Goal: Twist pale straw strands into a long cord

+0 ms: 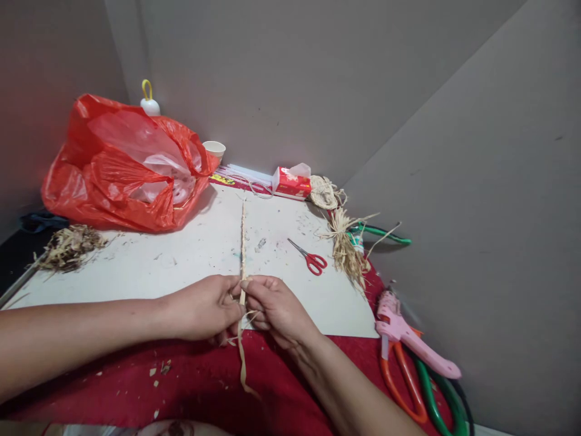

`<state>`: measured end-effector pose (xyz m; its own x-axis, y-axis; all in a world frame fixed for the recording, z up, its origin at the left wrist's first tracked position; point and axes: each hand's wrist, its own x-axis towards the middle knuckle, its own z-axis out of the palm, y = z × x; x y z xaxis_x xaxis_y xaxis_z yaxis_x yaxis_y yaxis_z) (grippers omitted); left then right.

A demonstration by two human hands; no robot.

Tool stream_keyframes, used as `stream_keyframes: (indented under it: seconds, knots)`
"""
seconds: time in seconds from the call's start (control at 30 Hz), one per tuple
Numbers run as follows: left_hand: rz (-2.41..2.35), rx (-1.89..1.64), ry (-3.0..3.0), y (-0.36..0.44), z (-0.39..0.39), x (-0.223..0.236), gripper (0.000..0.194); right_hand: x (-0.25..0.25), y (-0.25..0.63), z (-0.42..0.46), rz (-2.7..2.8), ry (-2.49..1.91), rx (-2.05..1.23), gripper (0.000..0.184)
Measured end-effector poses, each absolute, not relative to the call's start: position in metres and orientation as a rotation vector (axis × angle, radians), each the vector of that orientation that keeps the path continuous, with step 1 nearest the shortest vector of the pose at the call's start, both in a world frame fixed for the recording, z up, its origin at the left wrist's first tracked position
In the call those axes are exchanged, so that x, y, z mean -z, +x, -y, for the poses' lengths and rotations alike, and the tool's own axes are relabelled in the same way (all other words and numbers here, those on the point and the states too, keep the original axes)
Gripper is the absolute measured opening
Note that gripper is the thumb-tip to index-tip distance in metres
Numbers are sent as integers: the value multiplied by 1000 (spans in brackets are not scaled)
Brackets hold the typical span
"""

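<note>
A thin straw braid (243,236) runs straight away from me over the white board (204,242), its near end between my two hands. My left hand (209,307) is closed on the braid from the left, thumb and fingers pinched. From the right, my right hand (276,306) pinches the same spot, thumb on top. A loose flat straw strip (242,369) trails from under my hands over the red cloth (190,375). Short strand ends stick out near the right fingers. The fingertips partly hide the strands between them.
Red-handled scissors (315,261) lie right of the braid. A red plastic bag (122,175) stands back left beside straw scraps (72,247). Along the right are a straw bundle (347,248), a pink glue gun (408,339) and large-handled cutters (403,384). A tissue pack (292,183) sits behind.
</note>
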<state>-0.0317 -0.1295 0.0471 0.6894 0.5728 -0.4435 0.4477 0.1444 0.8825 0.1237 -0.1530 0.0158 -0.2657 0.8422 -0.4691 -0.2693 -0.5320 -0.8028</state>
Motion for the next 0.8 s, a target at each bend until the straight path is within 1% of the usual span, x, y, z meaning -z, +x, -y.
stream_keyframes:
  seconds: [0.07,0.17,0.2,0.27,0.33,0.4,0.53,0.8]
  knots:
    - [-943,-118,1509,-39,121,-54,25,-16,128,152,774,-1189,-1915,22]
    - [-1069,-488,1680,-43,108,-53,22,-16,132,151,793,-1143,-1965,24]
    - [-1047,-518,1681,-42,105,-49,20,-16,133,150,798,-1123,-1980,24]
    - [-902,-392,1583,-35,103,-39,18,-16,134,149,807,-1086,-2001,24]
    - [-846,-266,1400,-28,104,-29,21,-16,136,148,821,-1070,-2021,24]
    - [-862,-277,1401,-23,107,-24,21,-16,140,147,843,-1078,-2043,25]
    - [-861,-388,1665,-25,106,-26,23,-15,147,143,916,-1103,-2068,24]
    - [-745,-270,1647,-29,94,-27,25,-9,152,143,1058,-1111,-2011,26]
